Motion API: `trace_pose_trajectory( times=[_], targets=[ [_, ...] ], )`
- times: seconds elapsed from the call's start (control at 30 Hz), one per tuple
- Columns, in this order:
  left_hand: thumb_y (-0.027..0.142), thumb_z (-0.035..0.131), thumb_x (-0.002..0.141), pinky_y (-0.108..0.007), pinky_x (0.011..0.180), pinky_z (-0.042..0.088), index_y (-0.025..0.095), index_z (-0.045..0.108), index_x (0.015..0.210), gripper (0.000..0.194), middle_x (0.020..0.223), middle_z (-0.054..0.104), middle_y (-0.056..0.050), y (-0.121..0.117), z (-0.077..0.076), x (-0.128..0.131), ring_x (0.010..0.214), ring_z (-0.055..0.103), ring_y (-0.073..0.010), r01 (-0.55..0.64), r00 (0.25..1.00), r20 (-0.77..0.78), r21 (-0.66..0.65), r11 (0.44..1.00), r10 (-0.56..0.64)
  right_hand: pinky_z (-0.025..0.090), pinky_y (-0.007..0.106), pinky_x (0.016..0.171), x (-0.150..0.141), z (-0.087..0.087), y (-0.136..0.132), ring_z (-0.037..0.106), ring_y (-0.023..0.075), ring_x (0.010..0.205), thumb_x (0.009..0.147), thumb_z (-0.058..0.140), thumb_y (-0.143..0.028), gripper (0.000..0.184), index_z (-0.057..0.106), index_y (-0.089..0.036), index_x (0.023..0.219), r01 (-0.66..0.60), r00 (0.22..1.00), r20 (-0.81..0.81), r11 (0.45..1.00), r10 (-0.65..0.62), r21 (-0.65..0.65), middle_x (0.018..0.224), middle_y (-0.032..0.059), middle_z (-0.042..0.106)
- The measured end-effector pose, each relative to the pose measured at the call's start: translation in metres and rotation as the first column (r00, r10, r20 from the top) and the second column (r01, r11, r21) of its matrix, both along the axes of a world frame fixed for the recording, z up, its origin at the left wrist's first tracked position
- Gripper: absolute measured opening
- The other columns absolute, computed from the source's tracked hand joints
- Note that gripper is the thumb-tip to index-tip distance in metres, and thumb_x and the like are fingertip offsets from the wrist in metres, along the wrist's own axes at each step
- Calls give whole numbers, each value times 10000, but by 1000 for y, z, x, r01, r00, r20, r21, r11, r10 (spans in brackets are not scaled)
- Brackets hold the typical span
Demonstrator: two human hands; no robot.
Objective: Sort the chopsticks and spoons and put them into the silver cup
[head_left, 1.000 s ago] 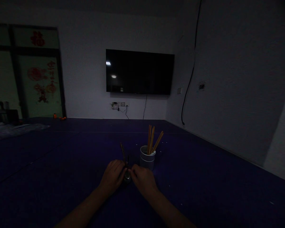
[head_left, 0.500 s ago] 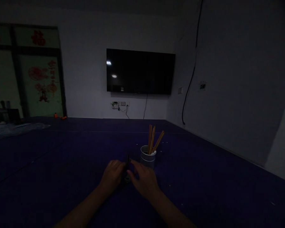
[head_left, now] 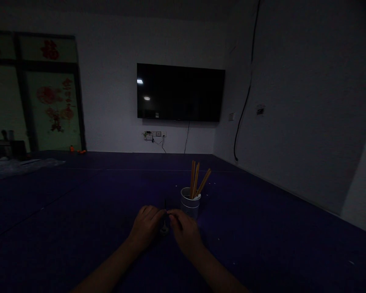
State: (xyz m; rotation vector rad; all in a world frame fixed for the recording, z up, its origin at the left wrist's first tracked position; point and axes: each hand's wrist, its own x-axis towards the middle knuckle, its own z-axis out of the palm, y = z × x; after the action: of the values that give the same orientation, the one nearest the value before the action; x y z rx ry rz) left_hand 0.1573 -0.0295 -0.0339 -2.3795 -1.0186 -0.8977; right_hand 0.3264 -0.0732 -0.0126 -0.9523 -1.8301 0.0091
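Observation:
My left hand is closed, its fingers curled and the thumb meeting the right fingertips. My right hand has finger and thumb drawn together in a pinch at the same spot. Between the hands is a small dark object with a pale, rounded lower part; a thin dark piece sticks up above the fingers. The dim light and the fingers hide what it is. Just beyond my right hand stands a grey cup holding several wooden chopsticks, some leaning right.
A dark blue-purple surface spreads around the hands, with small white bits on the right. Crumpled clear plastic lies far left. A television hangs on the far wall, with sockets below. A black cable runs down the right wall.
My right fingers have closed in toward the left fingertips and now pinch. More of the object's rounded lower part shows between my hands. The cup has stayed in place.

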Motion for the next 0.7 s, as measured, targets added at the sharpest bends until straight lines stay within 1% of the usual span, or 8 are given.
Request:
trace_pose_trajectory(
  times=[0.1,0.17,0.23,0.3,0.4,0.53,0.6,0.7],
  targets=[
    [209,346,916,-332,741,419,213,560,1144,312,907,641,-64,3,0,-1,854,548,-187,-45,996,70,-19,999,47,512,248,664,3,2,0,654,151,662,945,297,-359,368,625,-195,924,53,994,-99,997,-48,52,736,43,685],
    [219,341,917,-323,721,424,208,570,1121,307,902,649,-61,6,-1,-2,842,557,-185,-82,990,110,-15,997,83,504,248,587,8,5,2,632,146,578,938,324,-389,343,605,-199,886,117,970,-229,986,-87,121,671,25,658],
    [226,342,916,-319,712,428,210,582,1095,299,906,658,-58,8,-2,-3,836,566,-182,-104,985,138,-4,995,104,484,243,530,16,10,7,610,140,528,928,370,-409,303,581,-203,857,192,916,-387,964,-108,186,640,6,633],
    [237,349,914,-321,721,431,212,585,1087,294,929,665,-59,9,-3,-4,851,573,-182,-107,983,153,-1,994,106,481,254,551,25,15,12,614,147,559,908,428,-428,270,563,-198,864,262,854,-503,945,-132,197,670,9,628],
    [261,358,913,-329,729,432,208,592,1073,288,932,667,-62,7,-3,-3,864,577,-188,-102,984,141,-26,994,105,477,287,631,40,21,22,620,169,659,889,442,-477,321,563,-186,826,317,807,-556,941,-200,121,755,42,628],
    [267,364,912,-328,717,419,202,604,1023,273,903,667,-57,4,-1,-1,843,577,-190,-104,988,105,-71,992,111,442,273,565,51,22,31,575,162,577,871,443,-527,356,536,-184,853,249,750,-633,969,-191,3,655,9,597],
    [268,366,912,-324,720,413,207,604,1015,266,902,667,-54,3,0,-1,844,576,-186,-106,988,102,-83,991,114,425,269,548,53,20,34,555,159,543,855,446,-556,384,538,-184,842,234,745,-634,971,-206,-40,617,-2,588],
    [271,358,914,-322,722,410,209,605,1004,270,893,668,-52,3,1,0,836,576,-182,-118,986,103,-95,988,127,404,268,529,53,17,37,545,164,525,847,422,-588,424,550,-184,819,240,773,-583,966,-248,-93,598,2,587]
  ],
)
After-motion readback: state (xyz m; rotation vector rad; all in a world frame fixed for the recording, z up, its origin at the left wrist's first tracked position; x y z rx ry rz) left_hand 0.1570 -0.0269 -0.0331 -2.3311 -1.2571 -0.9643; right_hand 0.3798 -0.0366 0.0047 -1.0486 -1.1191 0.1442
